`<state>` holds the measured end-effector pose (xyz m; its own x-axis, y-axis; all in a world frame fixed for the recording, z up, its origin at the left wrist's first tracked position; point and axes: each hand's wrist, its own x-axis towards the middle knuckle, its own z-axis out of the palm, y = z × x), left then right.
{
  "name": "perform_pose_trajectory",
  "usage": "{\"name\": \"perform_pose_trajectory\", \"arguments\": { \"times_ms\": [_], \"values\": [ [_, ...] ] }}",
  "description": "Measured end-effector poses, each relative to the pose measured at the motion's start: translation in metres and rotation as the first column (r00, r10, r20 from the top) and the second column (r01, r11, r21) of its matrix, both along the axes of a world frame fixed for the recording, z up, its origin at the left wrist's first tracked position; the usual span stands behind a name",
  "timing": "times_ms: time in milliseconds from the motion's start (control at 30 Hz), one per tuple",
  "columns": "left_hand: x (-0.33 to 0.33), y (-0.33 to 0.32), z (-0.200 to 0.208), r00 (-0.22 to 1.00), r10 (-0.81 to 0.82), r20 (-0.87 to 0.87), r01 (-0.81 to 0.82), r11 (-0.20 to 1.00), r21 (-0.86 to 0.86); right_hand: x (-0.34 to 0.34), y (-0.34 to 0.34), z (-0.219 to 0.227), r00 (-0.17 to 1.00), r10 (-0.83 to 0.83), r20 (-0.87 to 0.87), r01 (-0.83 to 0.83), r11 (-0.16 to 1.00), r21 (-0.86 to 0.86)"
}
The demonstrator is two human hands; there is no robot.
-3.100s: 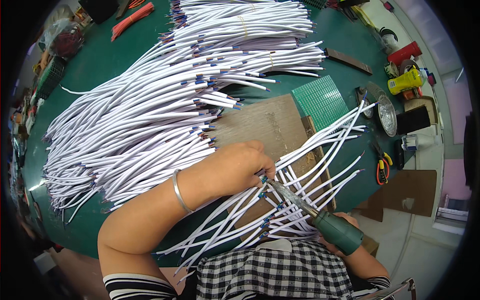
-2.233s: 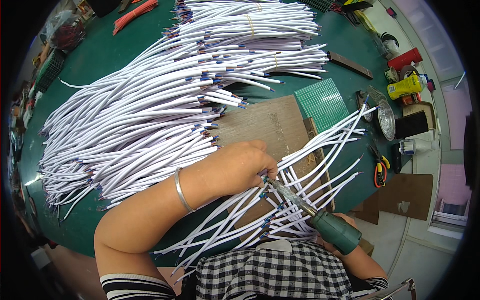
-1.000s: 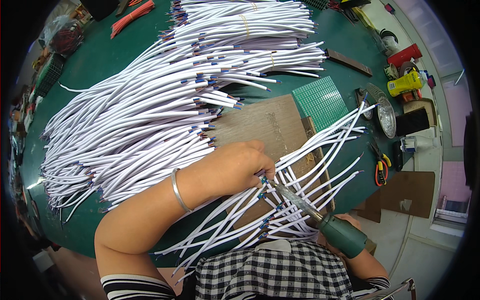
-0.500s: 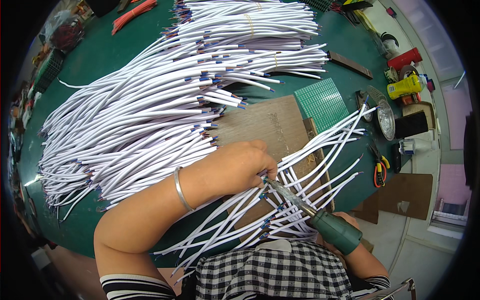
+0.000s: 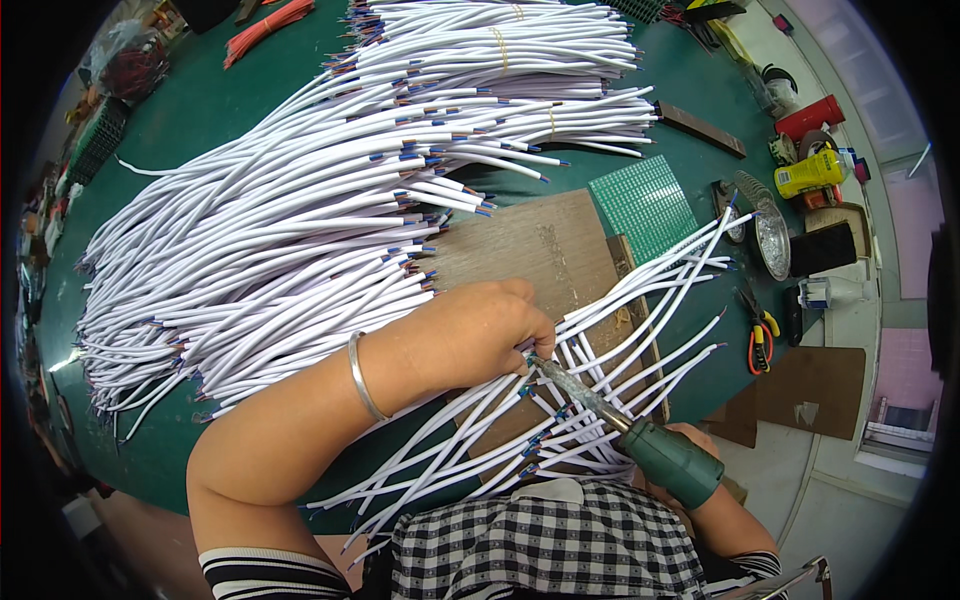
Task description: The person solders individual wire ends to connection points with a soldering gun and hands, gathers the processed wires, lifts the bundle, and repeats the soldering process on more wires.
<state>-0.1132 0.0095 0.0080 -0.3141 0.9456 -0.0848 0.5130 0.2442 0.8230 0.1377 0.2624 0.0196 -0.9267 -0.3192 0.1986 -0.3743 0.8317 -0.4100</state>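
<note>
Over the brown board (image 5: 520, 235), left hand (image 5: 488, 335) has fingers (image 5: 543, 338) pinching a bared cable joint (image 5: 530, 362), right hand (image 5: 690, 436) wraps the soldering iron (image 5: 675, 466) beyond the board's near-right side, tip beside fingertips: a slip could burn skin or scorch adjacent white cables (image 5: 620, 290).

Plastic cables (image 5: 600, 304) (smooth, glossy), rough metal tool shaft (image 5: 583, 394)

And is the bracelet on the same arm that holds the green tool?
No, the silver bracelet circles the left arm, while the right hand grips the green tool.
</note>
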Motion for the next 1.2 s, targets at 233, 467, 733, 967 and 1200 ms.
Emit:
{"name": "perform_pose_trajectory", "arguments": {
  "times_ms": [233,467,733,967,1200],
  "values": [
    [0.0,0.0,-0.001,1.0,-0.007,-0.01,0.007,1.0,0.013,-0.007,-0.005,0.011,0.999,-0.028,0.044,0.028,1.0,0.004],
    [-0.001,0.0,-0.001,1.0,-0.011,-0.003,0.011,1.0,-0.001,-0.003,-0.002,0.007,1.0,-0.016,0.01,0.015,0.998,0.067],
    [-0.001,0.0,-0.001,1.0,-0.018,-0.01,0.018,1.0,0.004,-0.015,-0.008,0.02,0.998,0.043,0.055,-0.051,0.986,0.159],
    [-0.002,0.001,0.001,1.0,-0.023,-0.005,0.023,1.0,-0.009,-0.013,-0.004,0.017,0.995,-0.005,0.101,0.003,1.0,0.016],
    [-0.003,0.001,0.001,1.0,-0.025,0.011,0.025,1.0,-0.017,-0.012,-0.003,0.019,0.986,-0.004,0.164,0.01,0.999,-0.037]
  ]
}}
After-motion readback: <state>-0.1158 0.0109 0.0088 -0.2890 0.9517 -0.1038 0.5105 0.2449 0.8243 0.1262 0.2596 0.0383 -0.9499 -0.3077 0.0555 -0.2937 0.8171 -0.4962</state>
